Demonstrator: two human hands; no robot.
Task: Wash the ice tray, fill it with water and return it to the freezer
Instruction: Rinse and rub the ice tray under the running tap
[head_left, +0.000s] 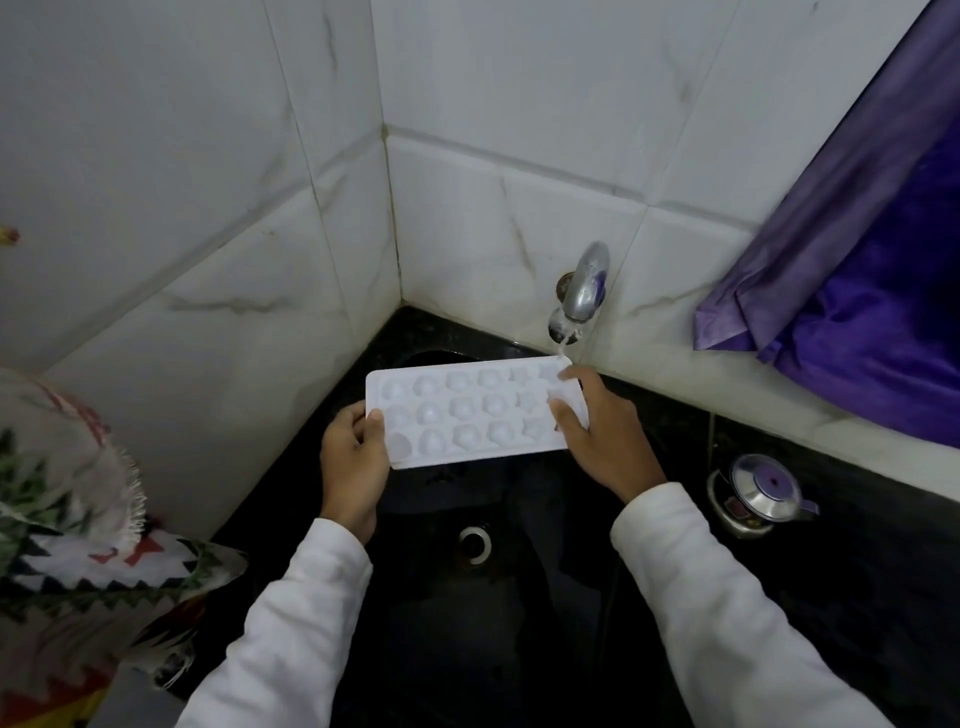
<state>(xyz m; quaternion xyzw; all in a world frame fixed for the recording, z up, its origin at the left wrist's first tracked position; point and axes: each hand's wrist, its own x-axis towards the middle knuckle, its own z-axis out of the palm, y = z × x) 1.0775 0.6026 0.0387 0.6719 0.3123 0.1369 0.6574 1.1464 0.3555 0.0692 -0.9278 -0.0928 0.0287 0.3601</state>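
A white ice tray (467, 415) with several shaped pockets is held level over the black sink (441, 623). My left hand (353, 462) grips its left end, thumb on top. My right hand (602, 431) grips its right end, fingers curled over the rim. A metal tap (584, 286) on the tiled wall runs a thin stream of water onto the tray's far right corner.
The sink drain (475, 544) lies below the tray. A steel lidded pot (763, 491) stands on the dark counter at the right. Purple cloth (857, 260) hangs at upper right. A patterned fabric (78, 519) lies at the left. White tiled walls meet in a corner behind.
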